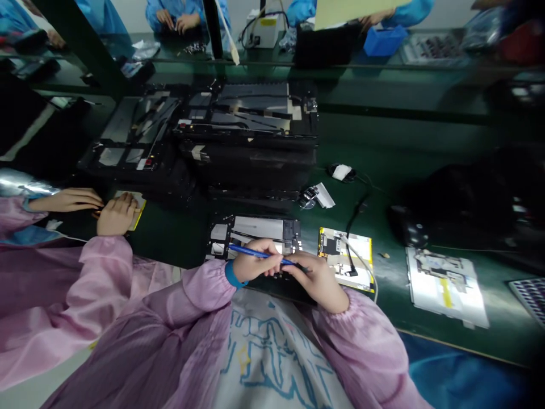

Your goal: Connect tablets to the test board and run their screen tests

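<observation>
My left hand and my right hand meet over the near edge of an opened flat device with grey and black inner parts. Both hands are closed on a thin blue tool that lies across them, its left end free and its right end under my right fingers. The device's front edge is hidden behind my hands and pink sleeves.
Stacks of opened devices stand behind on the green bench. A small board with a cable lies right of my hands, another panel farther right. A co-worker's hands rest at left. People in blue sit across.
</observation>
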The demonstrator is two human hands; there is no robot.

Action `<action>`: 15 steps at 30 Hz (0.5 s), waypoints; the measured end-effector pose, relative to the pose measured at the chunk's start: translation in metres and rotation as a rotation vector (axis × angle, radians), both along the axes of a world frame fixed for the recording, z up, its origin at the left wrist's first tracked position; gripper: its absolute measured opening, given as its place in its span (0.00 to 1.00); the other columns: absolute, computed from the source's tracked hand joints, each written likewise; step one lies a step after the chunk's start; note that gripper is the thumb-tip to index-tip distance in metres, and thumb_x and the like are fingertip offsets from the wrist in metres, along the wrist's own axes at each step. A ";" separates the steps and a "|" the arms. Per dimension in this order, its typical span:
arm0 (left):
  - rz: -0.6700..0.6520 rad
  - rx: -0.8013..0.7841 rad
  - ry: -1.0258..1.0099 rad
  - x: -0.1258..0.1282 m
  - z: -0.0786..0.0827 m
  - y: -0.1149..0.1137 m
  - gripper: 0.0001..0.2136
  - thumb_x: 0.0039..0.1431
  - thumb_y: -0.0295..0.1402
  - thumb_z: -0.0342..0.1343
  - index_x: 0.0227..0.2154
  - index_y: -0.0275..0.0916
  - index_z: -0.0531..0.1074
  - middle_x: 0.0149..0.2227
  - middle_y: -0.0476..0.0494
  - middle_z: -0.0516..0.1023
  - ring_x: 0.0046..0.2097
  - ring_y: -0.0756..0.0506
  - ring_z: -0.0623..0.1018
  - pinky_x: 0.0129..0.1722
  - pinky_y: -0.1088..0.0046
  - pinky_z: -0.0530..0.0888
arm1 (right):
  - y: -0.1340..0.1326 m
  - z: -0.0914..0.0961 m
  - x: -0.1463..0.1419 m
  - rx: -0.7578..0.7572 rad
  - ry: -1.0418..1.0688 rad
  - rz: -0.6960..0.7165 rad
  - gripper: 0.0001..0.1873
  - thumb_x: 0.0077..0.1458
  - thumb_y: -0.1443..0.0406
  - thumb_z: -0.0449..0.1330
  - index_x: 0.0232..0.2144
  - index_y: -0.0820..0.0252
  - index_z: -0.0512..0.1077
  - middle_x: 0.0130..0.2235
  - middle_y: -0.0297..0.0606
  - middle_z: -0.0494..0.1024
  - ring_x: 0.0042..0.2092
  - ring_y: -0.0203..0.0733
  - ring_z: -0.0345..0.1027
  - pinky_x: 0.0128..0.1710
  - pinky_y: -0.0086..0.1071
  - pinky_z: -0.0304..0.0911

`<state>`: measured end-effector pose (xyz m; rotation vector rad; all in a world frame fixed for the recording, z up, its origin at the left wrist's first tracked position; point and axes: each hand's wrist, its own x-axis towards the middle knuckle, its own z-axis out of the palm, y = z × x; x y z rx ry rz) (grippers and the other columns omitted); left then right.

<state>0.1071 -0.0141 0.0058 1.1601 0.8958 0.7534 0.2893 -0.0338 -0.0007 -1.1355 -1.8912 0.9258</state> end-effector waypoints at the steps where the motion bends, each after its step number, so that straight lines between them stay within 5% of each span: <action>1: 0.038 0.008 -0.024 -0.001 0.000 0.000 0.16 0.53 0.45 0.57 0.25 0.36 0.63 0.20 0.51 0.71 0.18 0.55 0.69 0.17 0.81 0.64 | -0.001 0.002 0.000 -0.001 0.010 -0.022 0.09 0.57 0.59 0.58 0.33 0.56 0.76 0.31 0.37 0.80 0.33 0.40 0.74 0.34 0.33 0.69; 5: 0.087 0.059 -0.016 -0.004 0.000 0.000 0.13 0.54 0.41 0.56 0.24 0.37 0.63 0.20 0.50 0.72 0.18 0.54 0.68 0.17 0.79 0.62 | -0.001 0.005 0.000 0.003 0.024 -0.056 0.10 0.57 0.58 0.58 0.33 0.56 0.76 0.33 0.39 0.80 0.35 0.41 0.74 0.36 0.34 0.69; 13: -0.117 0.253 0.171 -0.013 0.021 -0.004 0.03 0.51 0.31 0.57 0.26 0.38 0.73 0.24 0.46 0.75 0.27 0.47 0.75 0.29 0.70 0.70 | -0.002 0.016 -0.007 -0.134 0.030 0.167 0.19 0.62 0.56 0.50 0.26 0.58 0.74 0.22 0.34 0.74 0.24 0.35 0.68 0.27 0.29 0.64; 15: -0.102 0.280 0.213 -0.027 0.024 -0.002 0.03 0.48 0.32 0.59 0.26 0.39 0.75 0.25 0.45 0.77 0.27 0.45 0.76 0.30 0.68 0.72 | -0.001 0.016 -0.006 -0.089 -0.006 0.157 0.19 0.62 0.55 0.49 0.29 0.57 0.74 0.27 0.37 0.76 0.31 0.38 0.71 0.34 0.32 0.67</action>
